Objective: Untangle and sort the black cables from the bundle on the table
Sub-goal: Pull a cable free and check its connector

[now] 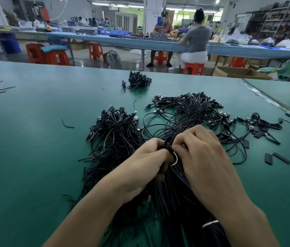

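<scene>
Nearest lay a thick bundle (176, 202) of black cables, stretched on the green counter (33, 148) from the bottom edge away to the hands. Low on it, close to the near edge, a white tie (210, 223) bound the strands together. The left hand (147, 157) had its grip clamped round the bundle's far end, fingers curled about the gathered strands. The right hand (199, 148) met it there with its grip closed too, fingertips pinching at the same knot of cable. Exactly which strand it held was hidden behind the knuckles. A small pale loop (175, 160), seemingly a second tie, stuck out between the two hands.

Judged by the lay of things, the job looked partly done. To the left of the hands sat a gathered heap (115, 127) with plugs pointing up. A small tidy clump (138, 80) lay well apart near the far edge. Both read as sorted lots. Behind the hands a loose spread (190, 111) of looping cables fanned out, plugs at its rim. A smaller tangle (263, 122) lay to the right among short black sleeve pieces (281, 157). Those seemed unsorted. The bundle in hand was bound, so freeing its ties and drawing strands apart appeared to be the step under way. Most of its bulk was not yet separated.
</scene>
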